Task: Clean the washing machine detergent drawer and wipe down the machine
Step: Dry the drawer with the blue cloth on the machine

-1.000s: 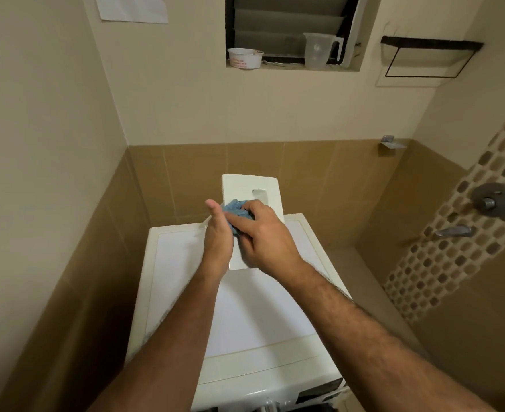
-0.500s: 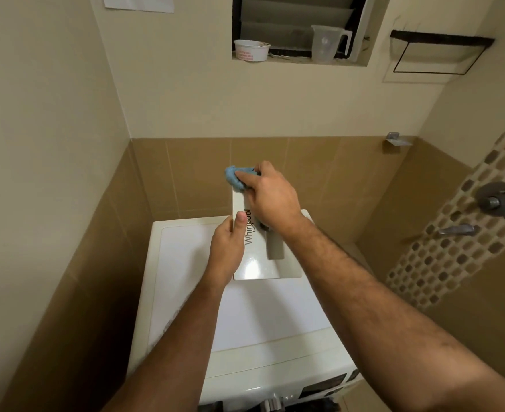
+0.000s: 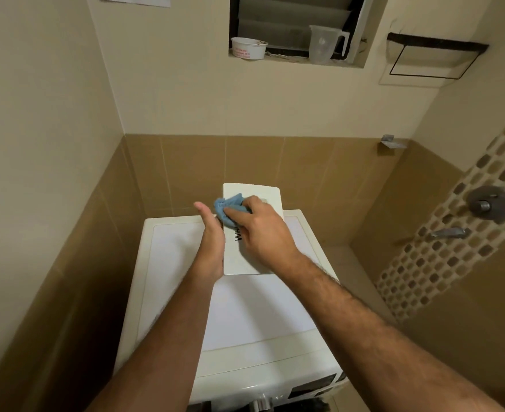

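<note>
The white detergent drawer (image 3: 246, 261) stands on end on top of the white washing machine (image 3: 245, 316), its front panel facing me with black lettering partly covered. My left hand (image 3: 211, 242) steadies the drawer's left edge, fingers straight and together. My right hand (image 3: 258, 230) presses a crumpled blue cloth (image 3: 227, 208) against the upper part of the panel.
Tiled walls close in behind and to the left of the machine. A window ledge above holds a white bowl (image 3: 249, 47) and a clear measuring jug (image 3: 324, 46). A shower valve (image 3: 487, 202) and tap (image 3: 449, 232) are on the mosaic wall at right.
My right hand with the cloth has come down from the drawer's top edge onto the panel face. My left hand has slid up along the drawer's left edge.
</note>
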### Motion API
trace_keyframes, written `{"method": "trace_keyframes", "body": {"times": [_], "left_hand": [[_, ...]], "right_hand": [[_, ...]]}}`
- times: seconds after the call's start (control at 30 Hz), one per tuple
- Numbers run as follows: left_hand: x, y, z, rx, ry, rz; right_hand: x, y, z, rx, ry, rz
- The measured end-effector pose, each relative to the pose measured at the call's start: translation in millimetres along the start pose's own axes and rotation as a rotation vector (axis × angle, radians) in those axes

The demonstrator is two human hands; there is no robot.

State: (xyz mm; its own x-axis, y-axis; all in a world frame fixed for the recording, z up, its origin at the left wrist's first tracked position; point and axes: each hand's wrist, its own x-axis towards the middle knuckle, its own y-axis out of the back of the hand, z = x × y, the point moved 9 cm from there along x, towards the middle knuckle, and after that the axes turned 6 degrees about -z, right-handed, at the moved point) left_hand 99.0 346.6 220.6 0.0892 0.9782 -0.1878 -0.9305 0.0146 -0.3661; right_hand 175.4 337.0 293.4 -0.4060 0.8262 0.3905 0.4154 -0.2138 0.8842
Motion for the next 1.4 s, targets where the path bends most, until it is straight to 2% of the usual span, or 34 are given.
{"method": "trace_keyframes", "body": {"times": [0.27,0.33,0.53,0.83,1.0,1.17,1.3,1.4], "left_hand": [[6.0,0.5,-14.2,-0.235,0.117,-0.091],[8.1,-1.9,-16.5,-0.208,0.128,-0.13],[15.6,5.0,-30.9,-0.179,0.213,-0.063],[25.7,3.0,-14.4,0.031,0.049,0.108],[18.2,3.9,-5.0,0.109,-0.107,0.328],[2.5,14.0,-6.2,0.272,-0.208,0.543],[-3.8,0.8,-10.1,0.394,-0.273,0.569],[-12.0,-15.0,-9.6,0.447,-0.339,0.547]], "right_hand": [[-13.4,-5.0,-1.8,-0.001,0.05,-0.147],[-18.8,-5.5,-2.0,0.012,0.06,-0.153],[-45.0,-12.8,-4.0,0.003,0.15,-0.19],[-63.5,-11.2,16.8,0.081,0.153,-0.224],[-72.1,-9.0,43.0,0.082,0.115,-0.292],[-68.4,30.5,90.2,0.154,-0.093,-0.112],[-49.3,59.8,86.0,0.159,-0.137,0.018],[-27.5,60.7,77.8,0.073,-0.109,0.033]]}}
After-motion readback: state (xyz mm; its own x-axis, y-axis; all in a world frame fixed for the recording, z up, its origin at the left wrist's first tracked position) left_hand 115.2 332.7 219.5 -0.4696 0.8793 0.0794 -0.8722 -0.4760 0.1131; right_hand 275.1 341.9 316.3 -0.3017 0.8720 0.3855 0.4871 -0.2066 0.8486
